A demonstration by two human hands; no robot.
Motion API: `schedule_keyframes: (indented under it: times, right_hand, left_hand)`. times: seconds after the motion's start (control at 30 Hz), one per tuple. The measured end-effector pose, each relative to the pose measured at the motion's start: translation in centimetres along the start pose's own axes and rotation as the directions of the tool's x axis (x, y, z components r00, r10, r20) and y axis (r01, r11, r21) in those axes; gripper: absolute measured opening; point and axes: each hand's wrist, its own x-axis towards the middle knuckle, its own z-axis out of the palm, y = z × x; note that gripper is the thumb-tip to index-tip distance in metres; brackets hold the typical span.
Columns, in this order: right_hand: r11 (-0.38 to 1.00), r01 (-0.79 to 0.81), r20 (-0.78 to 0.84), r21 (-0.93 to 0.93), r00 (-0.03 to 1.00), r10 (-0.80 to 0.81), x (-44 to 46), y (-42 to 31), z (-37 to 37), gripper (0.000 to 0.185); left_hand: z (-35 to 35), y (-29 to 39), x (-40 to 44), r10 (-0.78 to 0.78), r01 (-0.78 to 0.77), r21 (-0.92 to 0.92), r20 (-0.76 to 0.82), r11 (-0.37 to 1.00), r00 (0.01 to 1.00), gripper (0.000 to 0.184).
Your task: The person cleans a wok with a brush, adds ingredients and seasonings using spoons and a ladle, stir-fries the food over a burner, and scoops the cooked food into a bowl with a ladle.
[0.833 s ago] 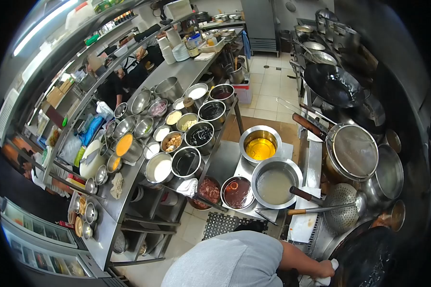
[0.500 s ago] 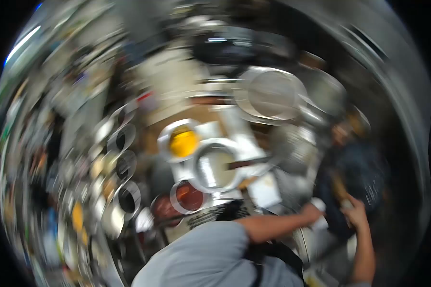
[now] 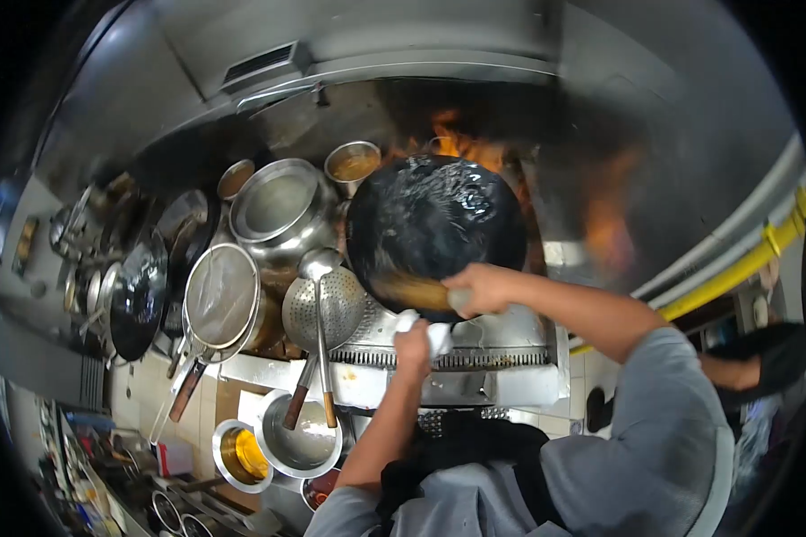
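A large black wok point(image 3: 394, 201) with a wet, shiny inside sits over orange flames point(image 3: 470, 152) that rise behind its far rim. My right hand point(image 3: 485, 290) is closed round a bamboo wok brush point(image 3: 410, 291), its motion-smeared bristles inside the wok near the front edge. My left hand point(image 3: 412, 347) grips a folded white cloth point(image 3: 437, 337) at the wok's near rim. Whether a wok handle lies under the cloth is hidden. To the left, a ladle point(image 3: 321, 262) rests across a perforated skimmer point(image 3: 340, 309).
A steel pot point(image 3: 309, 224), a mesh strainer point(image 3: 221, 300) and a small pot of brownish liquid point(image 3: 354, 164) stand left of the wok. Below are a steel bowl point(image 3: 282, 452) and a bowl of yellow liquid point(image 3: 227, 456). Another person's arm point(image 3: 734, 371) shows at right, near a yellow pipe point(image 3: 743, 277).
My view has swung from the left-hand counter to the stove, and the blur has mostly gone. The wok now stands in mid-view; both hands still hold the brush and the cloth.
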Motion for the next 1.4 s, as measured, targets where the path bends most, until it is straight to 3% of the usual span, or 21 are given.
schedule_keyframes:
  times: [0.13, 0.2, 0.27, 0.33, 0.4, 0.43, 0.53, 0.6, 0.67, 0.73, 0.77, 0.9, 0.97, 1.0, 1.07, 1.13, 1.17, 1.23, 1.3, 1.33, 1.4]
  right_hand:
    - [0.987, -0.133, 0.086, -0.091, 0.986, 0.140, -9.0, 7.0, -3.8, 0.060]
    - [0.956, -0.272, -0.040, -0.110, 0.962, 0.269, -7.3, 11.3, -6.5, 0.057]
    - [0.902, -0.346, -0.349, -0.258, 0.904, 0.247, -5.9, 10.0, -8.6, 0.051]
    - [0.943, -0.275, -0.502, 0.190, 0.798, 0.334, -6.5, 7.7, -9.2, 0.057]
    - [0.883, -0.232, -0.489, 0.408, 0.761, 0.426, -6.3, 7.2, -9.9, 0.062]
    - [0.882, -0.231, -0.493, 0.411, 0.757, 0.429, -5.9, 8.6, -9.9, 0.062]
    - [0.980, -0.199, -0.634, 0.018, 0.756, 0.165, -5.9, 11.8, -8.7, 0.064]
    - [0.892, -0.350, -0.405, 0.286, 0.800, 0.444, -8.8, 9.4, -8.1, 0.063]
    - [0.890, -0.376, -0.416, 0.259, 0.788, 0.454, -9.7, 10.1, -6.2, 0.062]
    - [0.691, -0.273, -0.331, 0.669, 0.723, 0.607, -10.6, 10.7, -4.3, 0.059]
    - [0.621, -0.266, -0.269, 0.737, 0.728, 0.631, -10.6, 11.4, -3.8, 0.059]
    - [0.500, -0.273, -0.185, 0.822, 0.702, 0.688, -12.5, 11.4, -2.4, 0.060]
    - [0.350, -0.217, -0.107, 0.911, 0.696, 0.710, -13.1, 11.1, -0.8, 0.058]
    - [0.340, -0.175, -0.118, 0.924, 0.715, 0.689, -13.3, 10.7, 0.5, 0.056]
    - [0.350, -0.065, -0.219, 0.934, 0.670, 0.710, -13.2, 8.9, 3.0, 0.045]
    - [0.408, 0.020, -0.339, 0.913, 0.593, 0.730, -11.6, 8.6, 5.8, 0.050]
    - [0.359, 0.163, -0.382, 0.919, 0.601, 0.702, -10.2, 9.0, 7.4, 0.057]
    - [0.006, 0.305, -0.205, 0.952, 0.626, 0.753, -8.7, 6.1, 8.6, 0.061]
    - [-0.179, 0.453, -0.185, 0.874, 0.648, 0.739, -4.9, 3.1, 9.7, 0.053]
    - [-0.128, 0.476, -0.282, 0.870, 0.693, 0.664, -3.6, 1.5, 10.0, 0.047]
    - [0.026, 0.480, -0.422, 0.877, 0.744, 0.517, -3.2, -3.6, 11.0, 0.060]
  left_hand:
    - [-5.7, 4.4, -5.2, 0.149, -0.141, 0.121, -0.065, 0.983, 0.987, 0.032]
    - [-6.4, 7.0, -6.7, 0.234, -0.210, 0.265, -0.064, 0.941, 0.970, 0.029]
    - [-7.2, 7.7, -6.0, 0.285, -0.231, 0.392, -0.084, 0.891, 0.955, 0.026]
    - [-7.9, 9.3, -6.6, 0.335, -0.313, 0.355, 0.000, 0.881, 0.942, 0.026]
    - [-7.8, 11.2, -8.2, 0.430, -0.391, 0.444, 0.013, 0.806, 0.903, 0.021]
    - [-7.9, 11.6, -8.7, 0.451, -0.424, 0.440, 0.048, 0.792, 0.891, 0.019]
    - [-7.2, 13.5, -11.1, 0.584, -0.557, 0.535, 0.139, 0.635, 0.800, 0.022]
    - [-7.5, 13.9, -10.3, 0.643, -0.588, 0.614, 0.165, 0.526, 0.748, 0.028]
    - [-6.8, 14.7, -11.2, 0.665, -0.614, 0.625, 0.194, 0.483, 0.721, 0.031]
    - [-5.5, 15.9, -12.8, 0.727, -0.630, 0.718, 0.259, 0.296, 0.636, 0.030]
    - [-4.7, 16.6, -14.0, 0.725, -0.639, 0.722, 0.287, 0.265, 0.625, 0.032]
    - [-3.2, 17.6, -15.4, 0.729, -0.614, 0.779, 0.346, 0.127, 0.590, 0.040]
    - [-2.6, 17.6, -17.0, 0.720, -0.628, 0.771, 0.380, 0.100, 0.581, 0.038]
    - [-2.3, 17.3, -17.5, 0.718, -0.637, 0.767, 0.400, 0.079, 0.570, 0.036]
    - [-2.7, 16.2, -18.2, 0.754, -0.726, 0.685, 0.508, -0.060, 0.417, 0.038]
    - [-2.7, 15.2, -19.2, 0.737, -0.669, 0.736, 0.509, -0.104, 0.445, 0.040]
    - [-2.7, 15.0, -19.2, 0.740, -0.715, 0.694, 0.527, -0.091, 0.418, 0.040]
    - [-3.0, 13.9, -19.2, 0.750, -0.736, 0.672, 0.528, -0.083, 0.398, 0.042]
    - [-3.1, 13.2, -19.0, 0.754, -0.712, 0.697, 0.510, -0.081, 0.414, 0.044]
    - [-3.2, 13.3, -18.8, 0.749, -0.711, 0.700, 0.507, -0.068, 0.427, 0.046]
    - [-3.6, 13.7, -18.4, 0.727, -0.670, 0.742, 0.476, -0.030, 0.495, 0.056]
